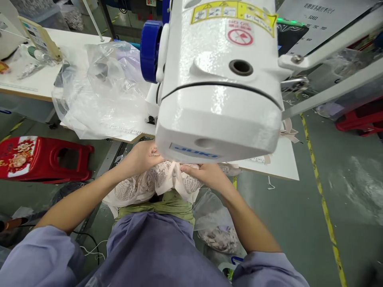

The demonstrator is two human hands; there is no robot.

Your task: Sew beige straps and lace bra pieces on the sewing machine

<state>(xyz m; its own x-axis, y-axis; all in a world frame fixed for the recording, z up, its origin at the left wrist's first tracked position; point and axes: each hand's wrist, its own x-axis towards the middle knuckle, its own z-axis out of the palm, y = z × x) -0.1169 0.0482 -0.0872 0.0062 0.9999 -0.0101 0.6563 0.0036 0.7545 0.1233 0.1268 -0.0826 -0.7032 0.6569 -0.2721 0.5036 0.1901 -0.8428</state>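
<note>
A pale pink lace bra (170, 179) hangs over my lap, below the head of a white sewing machine (221, 115). My left hand (146, 157) grips the bra's upper edge on the left, with its fingertips partly behind the machine head. On the right, my right hand (203, 173) holds the same bra near its middle, thumb laid along the lace and the other fingers hidden. The needle area is out of sight behind the machine head.
Clear plastic bags (104, 91) lie on the white table (74, 40) at left. A red stool (44, 159) stands on the floor there. A bag of scraps (220, 235) sits below my right arm. Metal poles (335, 83) slant past on the right.
</note>
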